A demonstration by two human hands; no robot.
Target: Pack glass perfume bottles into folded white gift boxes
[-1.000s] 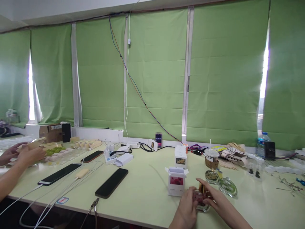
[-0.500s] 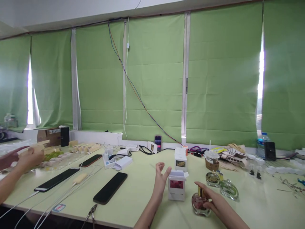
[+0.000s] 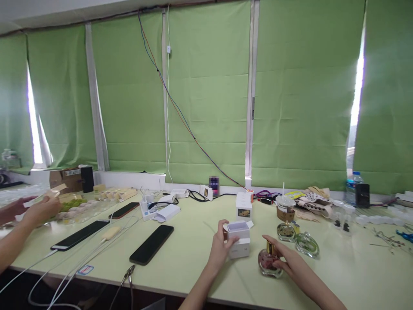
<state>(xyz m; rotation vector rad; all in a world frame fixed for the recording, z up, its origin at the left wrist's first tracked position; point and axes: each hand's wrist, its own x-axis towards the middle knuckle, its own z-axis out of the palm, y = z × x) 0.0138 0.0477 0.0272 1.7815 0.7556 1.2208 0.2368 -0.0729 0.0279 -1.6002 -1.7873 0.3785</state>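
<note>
A small white box [image 3: 239,249] stands on the table with its top flaps open. My left hand [image 3: 222,246] grips its left side, fingers behind and thumb across the front. To the right, my right hand [image 3: 280,255] holds a pink glass perfume bottle [image 3: 268,263] with a gold neck, upright and low at the table top. Behind the open box is another white box [image 3: 244,212] with a gold picture. Two more glass bottles, one dark gold [image 3: 285,231] and one green [image 3: 307,244], rest beyond my right hand.
Phones [image 3: 151,244] and white cables lie to the left, near a power strip [image 3: 146,209]. Another person's hands [image 3: 41,209] hold a pale item at the far left. A lidded cup with a straw [image 3: 285,209], cloths and small jars [image 3: 347,218] stand at the right.
My left hand has closed onto the white box, which it was beside before. My right hand still holds the pink bottle. The view has tilted slightly.
</note>
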